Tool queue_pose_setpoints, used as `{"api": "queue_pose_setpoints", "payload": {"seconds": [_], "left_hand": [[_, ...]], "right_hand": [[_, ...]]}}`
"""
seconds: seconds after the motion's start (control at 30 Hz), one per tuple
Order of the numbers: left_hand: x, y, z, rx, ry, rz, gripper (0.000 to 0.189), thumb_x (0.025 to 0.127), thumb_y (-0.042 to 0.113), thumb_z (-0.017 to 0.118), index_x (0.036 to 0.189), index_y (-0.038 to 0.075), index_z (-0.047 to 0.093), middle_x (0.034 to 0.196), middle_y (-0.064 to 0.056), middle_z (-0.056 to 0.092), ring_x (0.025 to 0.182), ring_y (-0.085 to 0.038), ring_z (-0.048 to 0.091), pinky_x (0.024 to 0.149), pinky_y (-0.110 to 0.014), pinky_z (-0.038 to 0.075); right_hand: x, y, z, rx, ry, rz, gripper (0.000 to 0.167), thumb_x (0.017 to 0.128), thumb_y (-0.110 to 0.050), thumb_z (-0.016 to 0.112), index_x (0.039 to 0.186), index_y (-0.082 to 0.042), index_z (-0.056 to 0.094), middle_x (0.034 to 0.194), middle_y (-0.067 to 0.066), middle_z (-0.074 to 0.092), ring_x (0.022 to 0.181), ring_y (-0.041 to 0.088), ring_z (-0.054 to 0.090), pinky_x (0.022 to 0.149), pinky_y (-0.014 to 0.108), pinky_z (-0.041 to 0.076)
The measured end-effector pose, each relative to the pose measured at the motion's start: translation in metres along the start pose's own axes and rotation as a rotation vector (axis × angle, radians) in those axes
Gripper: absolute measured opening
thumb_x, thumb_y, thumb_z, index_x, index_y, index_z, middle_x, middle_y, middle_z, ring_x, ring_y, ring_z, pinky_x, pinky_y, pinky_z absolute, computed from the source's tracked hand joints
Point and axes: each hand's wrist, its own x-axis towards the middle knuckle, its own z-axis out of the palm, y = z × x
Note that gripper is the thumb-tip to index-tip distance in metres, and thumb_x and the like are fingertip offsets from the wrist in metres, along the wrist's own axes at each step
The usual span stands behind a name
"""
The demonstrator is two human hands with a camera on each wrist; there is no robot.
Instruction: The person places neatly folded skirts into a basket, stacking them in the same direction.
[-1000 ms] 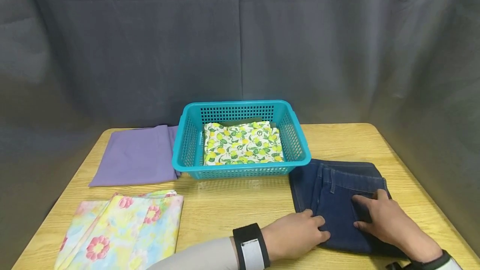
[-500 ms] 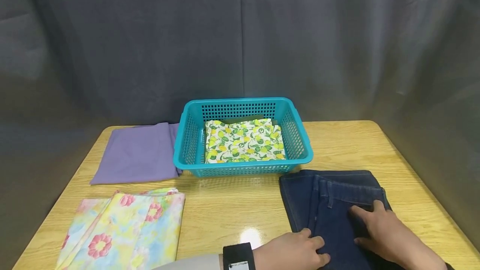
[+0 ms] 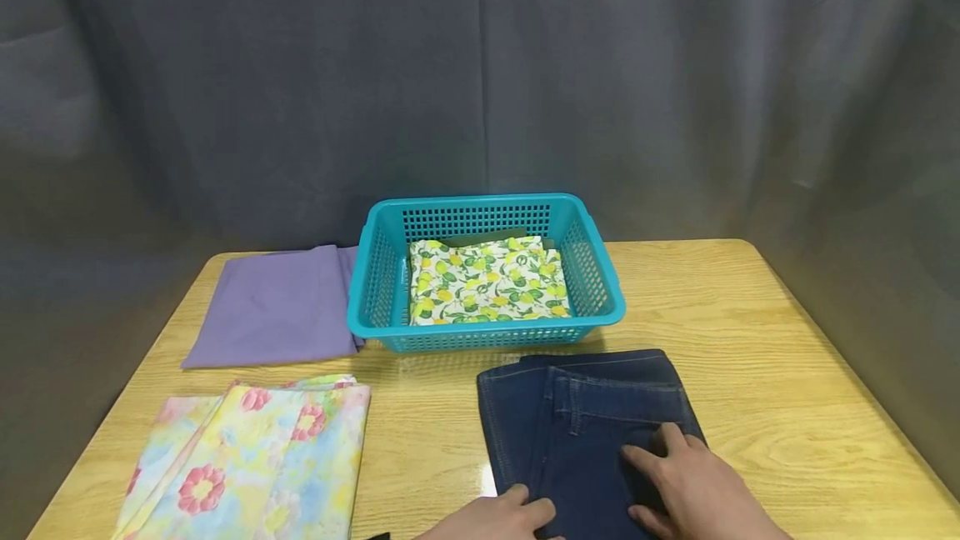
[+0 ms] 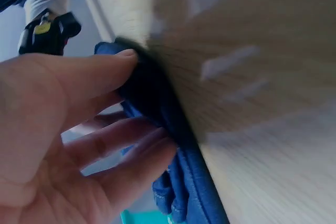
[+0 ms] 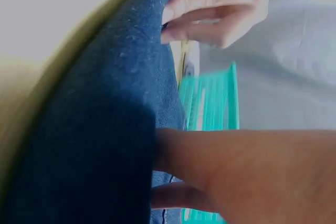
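Denim jeans [image 3: 585, 452] near basket rim [image 3: 487, 329]

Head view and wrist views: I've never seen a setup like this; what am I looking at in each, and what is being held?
There is no machine here, only a person's two bare hands. The wide picture comes from a camera worn on the head, looking forward and down. The two close ones come from cameras on the wrists, so they look tilted.

On the wooden table lie a folded purple cloth, a folded floral cloth and a teal basket with a lemon-print cloth inside.

The left hand and right hand both touch the folded dark-blue jeans, the left one at an edge. I can't tell whether either truly pinches the fabric.
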Motion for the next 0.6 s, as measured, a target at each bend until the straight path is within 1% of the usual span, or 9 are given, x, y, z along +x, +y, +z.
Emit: {"api": "queue_pose_setpoints", "payload": {"seconds": [0.07,0.13,0.23,0.3,0.33,0.37,0.4,0.53,0.6], "left_hand": [[-0.018,-0.002,0.004,-0.100,0.003,-0.053,0.030,0.110,0.055,0.053,0.135,0.043,0.065,0.126,0.014,0.057,0.084,-0.001,0.042,0.059,-0.013,0.039],[-0.034,-0.004,0.007,-0.204,0.010,-0.128,0.030,0.110,0.052,0.055,0.133,0.037,0.066,0.123,0.014,0.058,0.083,0.000,0.042,0.060,-0.014,0.041],[-0.053,-0.002,0.009,-0.361,0.055,-0.272,0.025,0.108,0.047,0.061,0.124,0.029,0.067,0.105,0.016,0.058,0.076,0.002,0.042,0.058,-0.016,0.043],[-0.062,-0.001,0.010,-0.433,0.081,-0.362,0.022,0.106,0.043,0.065,0.118,0.024,0.067,0.095,0.019,0.055,0.073,0.003,0.040,0.058,-0.016,0.044],[-0.067,0.000,0.010,-0.461,0.093,-0.403,0.020,0.106,0.041,0.066,0.115,0.023,0.067,0.091,0.019,0.053,0.071,0.003,0.039,0.057,-0.017,0.044],[-0.071,0.001,0.009,-0.469,0.104,-0.430,0.017,0.105,0.040,0.067,0.111,0.024,0.066,0.087,0.019,0.050,0.069,0.003,0.038,0.056,-0.017,0.044],[-0.074,0.001,0.009,-0.474,0.108,-0.446,0.016,0.105,0.039,0.068,0.109,0.024,0.067,0.086,0.019,0.050,0.069,0.004,0.038,0.056,-0.017,0.044],[-0.085,-0.001,0.009,-0.516,0.135,-0.480,0.013,0.106,0.036,0.068,0.108,0.023,0.069,0.087,0.019,0.055,0.071,0.006,0.042,0.059,-0.018,0.046],[-0.089,-0.003,0.008,-0.547,0.146,-0.481,0.015,0.105,0.036,0.068,0.109,0.022,0.071,0.090,0.018,0.058,0.074,0.007,0.044,0.061,-0.019,0.048]], "right_hand": [[0.003,-0.010,-0.001,0.013,-0.004,-0.051,0.058,0.079,-0.049,0.092,0.123,-0.014,0.078,0.111,0.020,0.067,0.089,0.036,0.069,0.071,0.053,0.063],[0.008,-0.017,0.003,0.036,-0.026,-0.087,0.058,0.080,-0.049,0.091,0.126,-0.016,0.078,0.112,0.018,0.068,0.088,0.035,0.070,0.072,0.053,0.063],[0.019,-0.014,0.030,0.046,-0.034,-0.160,0.060,0.084,-0.059,0.085,0.133,-0.026,0.076,0.114,0.013,0.069,0.084,0.029,0.071,0.070,0.046,0.064],[0.025,-0.010,0.049,0.049,-0.025,-0.210,0.061,0.086,-0.065,0.081,0.136,-0.031,0.073,0.114,0.009,0.068,0.082,0.025,0.071,0.069,0.043,0.064],[0.027,-0.007,0.058,0.037,0.001,-0.247,0.061,0.087,-0.068,0.079,0.137,-0.033,0.073,0.113,0.007,0.068,0.080,0.023,0.070,0.066,0.040,0.063],[0.029,-0.007,0.063,0.030,0.033,-0.279,0.061,0.087,-0.070,0.077,0.137,-0.034,0.072,0.113,0.005,0.069,0.080,0.021,0.070,0.065,0.037,0.062],[0.029,-0.010,0.061,0.027,0.047,-0.298,0.061,0.088,-0.069,0.077,0.137,-0.033,0.072,0.113,0.005,0.069,0.081,0.023,0.071,0.065,0.037,0.062],[0.024,-0.023,0.044,0.036,0.098,-0.353,0.052,0.092,-0.061,0.077,0.132,-0.028,0.075,0.115,0.005,0.071,0.088,0.025,0.074,0.066,0.035,0.062],[0.020,-0.026,0.034,0.060,0.092,-0.347,0.048,0.094,-0.059,0.076,0.129,-0.026,0.077,0.116,0.005,0.073,0.092,0.025,0.075,0.068,0.037,0.063]]}}
